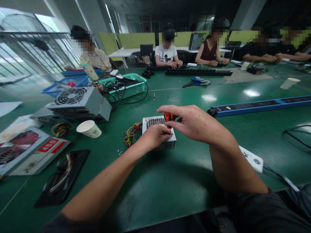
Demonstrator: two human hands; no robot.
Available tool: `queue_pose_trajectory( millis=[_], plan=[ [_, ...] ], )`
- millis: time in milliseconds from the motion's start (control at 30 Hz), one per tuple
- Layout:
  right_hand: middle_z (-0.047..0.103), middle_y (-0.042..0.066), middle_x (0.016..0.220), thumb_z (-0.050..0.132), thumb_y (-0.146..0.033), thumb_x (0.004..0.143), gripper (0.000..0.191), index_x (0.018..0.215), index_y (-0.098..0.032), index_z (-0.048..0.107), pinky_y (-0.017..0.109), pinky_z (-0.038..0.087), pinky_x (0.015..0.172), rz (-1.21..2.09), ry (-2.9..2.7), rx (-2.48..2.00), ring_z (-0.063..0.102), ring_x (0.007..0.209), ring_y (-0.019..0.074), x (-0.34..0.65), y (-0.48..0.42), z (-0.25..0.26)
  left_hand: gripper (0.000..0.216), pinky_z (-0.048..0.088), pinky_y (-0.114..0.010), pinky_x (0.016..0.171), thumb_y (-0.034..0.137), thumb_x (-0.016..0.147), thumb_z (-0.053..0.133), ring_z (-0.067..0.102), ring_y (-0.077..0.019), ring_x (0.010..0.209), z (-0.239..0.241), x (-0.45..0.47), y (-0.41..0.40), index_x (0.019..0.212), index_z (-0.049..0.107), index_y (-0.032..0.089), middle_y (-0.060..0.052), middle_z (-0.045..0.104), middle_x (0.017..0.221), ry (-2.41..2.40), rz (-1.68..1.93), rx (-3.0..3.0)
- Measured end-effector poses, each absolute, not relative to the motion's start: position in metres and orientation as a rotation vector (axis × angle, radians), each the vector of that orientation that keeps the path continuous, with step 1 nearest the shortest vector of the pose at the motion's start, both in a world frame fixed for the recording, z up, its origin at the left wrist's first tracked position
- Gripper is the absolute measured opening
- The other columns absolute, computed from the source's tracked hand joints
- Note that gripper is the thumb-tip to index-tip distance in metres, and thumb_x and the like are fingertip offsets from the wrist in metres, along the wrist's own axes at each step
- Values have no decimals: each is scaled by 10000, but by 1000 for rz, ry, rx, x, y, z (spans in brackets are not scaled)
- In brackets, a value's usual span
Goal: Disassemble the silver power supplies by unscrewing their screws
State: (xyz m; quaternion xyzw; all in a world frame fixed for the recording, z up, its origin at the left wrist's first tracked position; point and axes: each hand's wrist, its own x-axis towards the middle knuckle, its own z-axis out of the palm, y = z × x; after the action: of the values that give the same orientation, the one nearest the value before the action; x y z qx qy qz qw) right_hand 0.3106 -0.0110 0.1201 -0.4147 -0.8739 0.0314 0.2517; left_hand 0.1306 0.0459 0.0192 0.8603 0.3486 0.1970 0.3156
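A grey metal power supply unit (155, 120) with a honeycomb vent lies on the green table in front of me. My right hand (191, 121) grips the orange and black handle of a screwdriver (168, 116), which stands roughly upright over the unit's near right corner. Fingers closed, my left hand (156, 134) rests on the unit's top beside the screwdriver's shaft. What its fingertips pinch, if anything, is too small to make out. Red, yellow and black wires (131, 133) spill from the unit's left side.
Left stand a paper cup (89, 129), larger power supplies (81, 102) and a black plate with glasses (62, 178). Behind is a green basket (128, 87) of cables. A blue power strip (262, 105) lies right; loose screws (119, 152) sit near the wires. People sit across the table.
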Motion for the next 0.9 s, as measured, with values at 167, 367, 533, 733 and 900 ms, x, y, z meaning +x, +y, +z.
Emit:
queue_pose_trajectory(
  millis=[167, 367, 533, 733, 900],
  plan=[
    [767, 44, 1160, 636, -232, 937, 442, 1378, -260, 606, 310, 504, 870, 80, -2376, -1143, 728, 1006, 226, 311, -9, 119, 184, 472, -283, 788, 172, 874, 626, 692, -176, 823, 20, 131, 47, 875, 805, 213, -2, 779, 877, 905, 494, 2302],
    [776, 43, 1128, 618, -228, 942, 431, 1371, -265, 610, 311, 510, 833, 62, -2394, -1147, 734, 966, 226, 310, -10, 119, 196, 478, -288, 761, 170, 869, 621, 692, -182, 829, 15, 130, 46, 883, 810, 221, -10, 780, 902, 909, 547, 2332],
    [761, 43, 1194, 593, -262, 963, 439, 1402, -264, 583, 318, 514, 839, 63, -2406, -1146, 728, 1003, 226, 311, -13, 119, 207, 475, -281, 739, 172, 878, 606, 685, -175, 820, 13, 129, 44, 884, 808, 218, -17, 778, 903, 910, 576, 2376],
    [750, 62, 1230, 571, -275, 975, 430, 1403, -241, 579, 337, 519, 845, 33, -2404, -1194, 728, 1006, 239, 313, -15, 121, 172, 470, -270, 729, 174, 864, 621, 687, -172, 839, 11, 129, 43, 864, 790, 202, -16, 777, 909, 911, 620, 2328],
    [766, 58, 1162, 604, -253, 948, 393, 1340, -232, 616, 339, 530, 848, 32, -2377, -1175, 726, 972, 230, 311, -12, 119, 159, 470, -270, 730, 185, 861, 621, 691, -171, 833, 10, 128, 43, 868, 780, 197, -19, 776, 908, 931, 634, 2307]
  ],
)
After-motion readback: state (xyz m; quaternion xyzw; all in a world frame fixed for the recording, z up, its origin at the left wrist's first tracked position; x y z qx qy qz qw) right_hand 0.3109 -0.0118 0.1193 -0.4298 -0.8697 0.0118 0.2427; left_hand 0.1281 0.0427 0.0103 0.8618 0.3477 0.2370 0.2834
